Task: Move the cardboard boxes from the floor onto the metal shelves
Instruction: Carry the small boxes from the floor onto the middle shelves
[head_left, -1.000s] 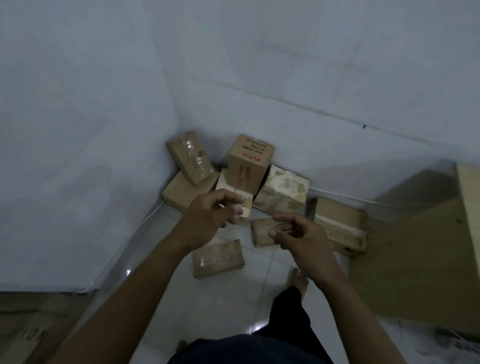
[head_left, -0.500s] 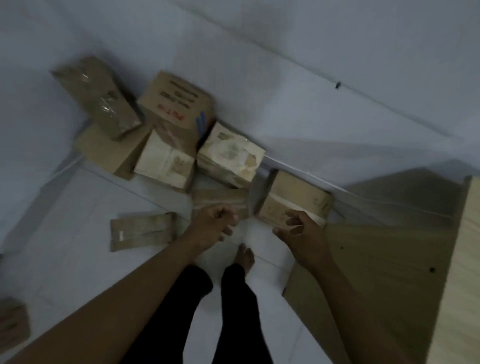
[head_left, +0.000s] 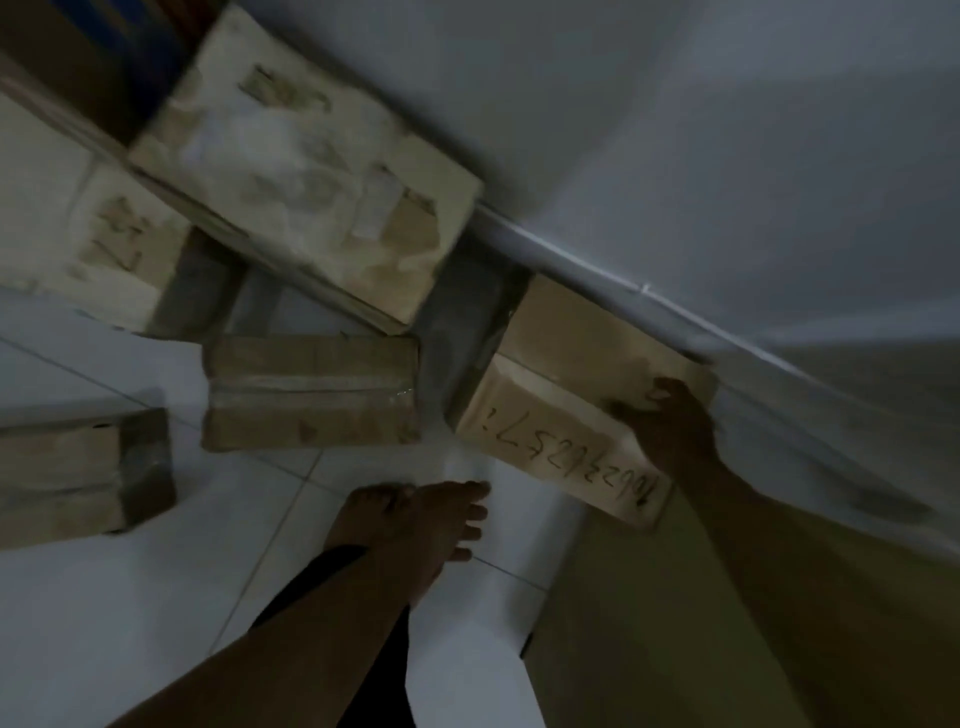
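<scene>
A cardboard box with handwritten numbers (head_left: 550, 415) lies on the white tiled floor against the wall. My right hand (head_left: 675, 431) is on its right end, fingers curled over the far top edge. My left hand (head_left: 441, 519) hangs low over the floor in front of this box, holding nothing, fingers loosely apart; it is blurred and overlaps my bare foot. A flat taped box (head_left: 311, 395) lies left of the numbered one. A box covered in torn white paper (head_left: 311, 182) leans behind it. No shelf is in view.
More boxes lie at the left edge (head_left: 67, 478) and upper left (head_left: 104, 239). A brown wooden panel (head_left: 701, 623) lies on the floor at the lower right. A white cable (head_left: 571, 254) runs along the foot of the wall.
The view has dropped much closer to the floor. My right hand has reached forward and taken hold of the numbered box's right end. My left hand has dropped back toward my foot.
</scene>
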